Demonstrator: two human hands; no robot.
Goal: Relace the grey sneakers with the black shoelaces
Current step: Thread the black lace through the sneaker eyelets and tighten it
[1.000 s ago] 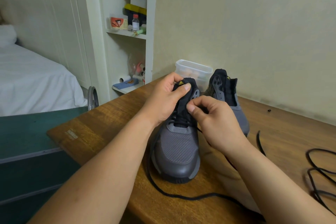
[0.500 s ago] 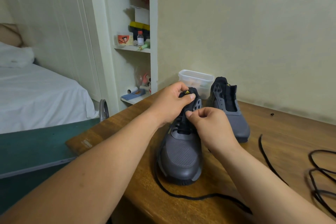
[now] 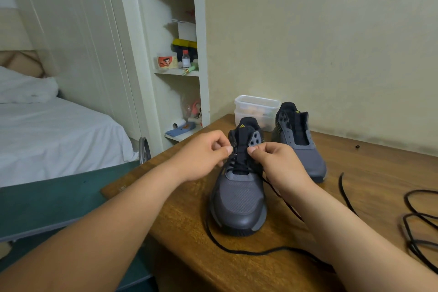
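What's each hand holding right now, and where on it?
Left hand and right hand each pinch the black shoelace where it meets the near grey sneaker's upper eyelets.

Cream wall (image 3: 320, 42) far right; cluttered white shelving (image 3: 176, 73) at centre; pale panelled door (image 3: 78, 42) to its left; white-sheeted bed (image 3: 59, 135) far left; wooden table (image 3: 180, 220) near right; green surface (image 3: 47, 201) near left.

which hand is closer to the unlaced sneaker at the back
Right. The right hand pinches the lace at the front sneaker's right side, just beside the unlaced sneaker; the left hand pinches at its left side, with the front sneaker between.
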